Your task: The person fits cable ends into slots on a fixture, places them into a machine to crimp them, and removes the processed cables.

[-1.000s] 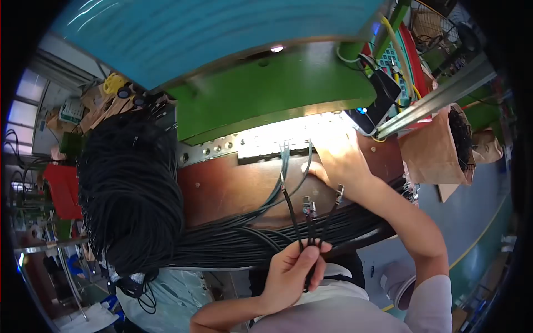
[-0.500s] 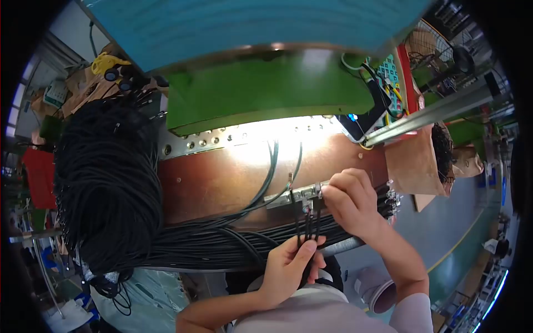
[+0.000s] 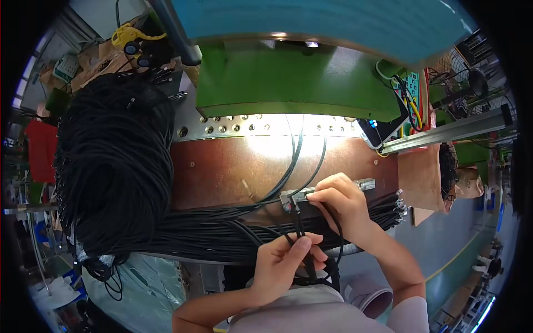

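My left hand point(image 3: 286, 261) is closed around several black cables point(image 3: 300, 225), low in front of my body. Their upper ends reach toward a narrow metal bar fixture point(image 3: 363, 184) on the brown board. At the left part of that bar, my right hand point(image 3: 345, 208) pinches a black cable point(image 3: 340, 236) near its end. This cable bends down past the palm toward my lap. The tip between the right fingers is mostly hidden. A small metal cable end point(image 3: 288, 206) shows at the bar's left end.
A large coil of black cables point(image 3: 111, 166) fills the left side, and a long bundle point(image 3: 205, 238) runs along the front edge. Behind the brown board point(image 3: 222, 166) stands a green housing point(image 3: 294, 83). At right are a metal rail point(image 3: 449, 132), a paper bag point(image 3: 419, 175) and a bucket point(image 3: 369, 297).
The view has shifted, so the bench appears farther right. My right hand has moved left along the metal bar, and a cable now loops beneath it. My left hand still grips cables.
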The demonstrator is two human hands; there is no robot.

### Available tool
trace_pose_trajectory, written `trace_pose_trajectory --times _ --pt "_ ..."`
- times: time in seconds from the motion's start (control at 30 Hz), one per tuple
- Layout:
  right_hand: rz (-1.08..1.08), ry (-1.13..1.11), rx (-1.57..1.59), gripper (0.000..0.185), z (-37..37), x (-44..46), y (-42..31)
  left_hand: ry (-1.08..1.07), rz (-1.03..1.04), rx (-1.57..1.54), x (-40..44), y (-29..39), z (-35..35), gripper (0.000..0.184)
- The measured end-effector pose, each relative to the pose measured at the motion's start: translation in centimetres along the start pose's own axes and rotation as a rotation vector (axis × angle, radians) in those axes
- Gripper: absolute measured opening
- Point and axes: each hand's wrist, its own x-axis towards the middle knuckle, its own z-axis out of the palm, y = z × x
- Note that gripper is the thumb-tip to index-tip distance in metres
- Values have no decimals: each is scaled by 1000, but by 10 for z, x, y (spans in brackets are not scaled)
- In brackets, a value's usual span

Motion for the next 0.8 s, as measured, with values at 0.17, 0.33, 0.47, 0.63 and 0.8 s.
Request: trace_pose_trajectory --times 0.17,0.33,0.47,0.63,0.8 --pt "64 -149 -68 22 -1 9 -3 2 -112 -49 7 4 0 28" --pt "-141 -74 -204 33 -20 5 -9 -69 -182 -56 14 8 1 30" --pt "-306 16 -214 32 -25 0 -12 -177 -128 7 13 16 14 33" --pt "-68 -34 -132 27 -16 -14 4 -175 81 81 5 25 5 33" --pt "-61 -237 -274 29 -26 -2 -6 -172 -243 -14 13 17 7 31"
